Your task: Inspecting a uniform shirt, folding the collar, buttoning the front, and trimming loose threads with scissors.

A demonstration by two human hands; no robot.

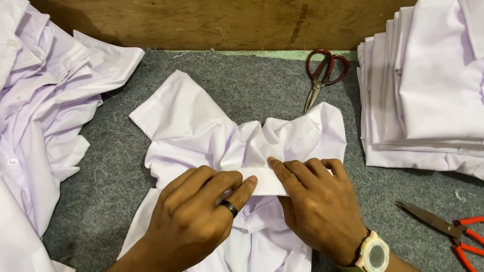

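While a white shirt (201, 136) lies crumpled mid-surface (111, 191), the left hand (194, 216) and right hand (317, 201) press a folded band flat. Loose shirts (40, 100) wait left; a folded stack (428, 90) sits right, scissors (322, 75) near.

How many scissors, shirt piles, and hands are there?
Scissors: 2, dark red-handled and orange-handled
Shirt piles: 2, loose and folded
Shirt being folded: 1
Hands: 2, left and right
Total: 7
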